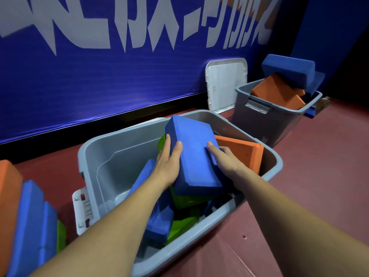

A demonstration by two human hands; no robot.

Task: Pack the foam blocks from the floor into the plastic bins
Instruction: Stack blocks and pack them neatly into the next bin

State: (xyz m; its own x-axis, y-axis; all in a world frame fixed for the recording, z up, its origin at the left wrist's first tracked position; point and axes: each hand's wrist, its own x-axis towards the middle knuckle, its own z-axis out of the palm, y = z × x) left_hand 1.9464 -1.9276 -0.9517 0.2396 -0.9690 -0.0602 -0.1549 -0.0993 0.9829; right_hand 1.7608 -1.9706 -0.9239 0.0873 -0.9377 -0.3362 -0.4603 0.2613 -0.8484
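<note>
held block: blue foam block [194,154], tilted over the middle of the near bin [103,148], far end raised, near end low over a green block [187,198].
left hand [169,162]: grips the block's left long edge, thumb on the top face, fingers curled round the side with their tips hidden.
right hand [225,158]: thumb on the top face by the right edge; the other fingers are tucked under the block, so their spread cannot be told.
near bin: grey, on the floor [319,176]; both forearms cross its near rim.
inside it: orange block [243,154] leaning at the right wall, partly behind the right hand; blue blocks [157,220] and green ones heaped under the arms, number unclear.
far bin [265,124]: grey, toward the floor's far right corner, heaped above its rim with orange and blue blocks; a blue piece low on its right side seems to lie outside it.
lid [225,84]: white, leaning on the wall.
floor pile [30,216]: orange, blue and green blocks, cut off by the left edge.
</note>
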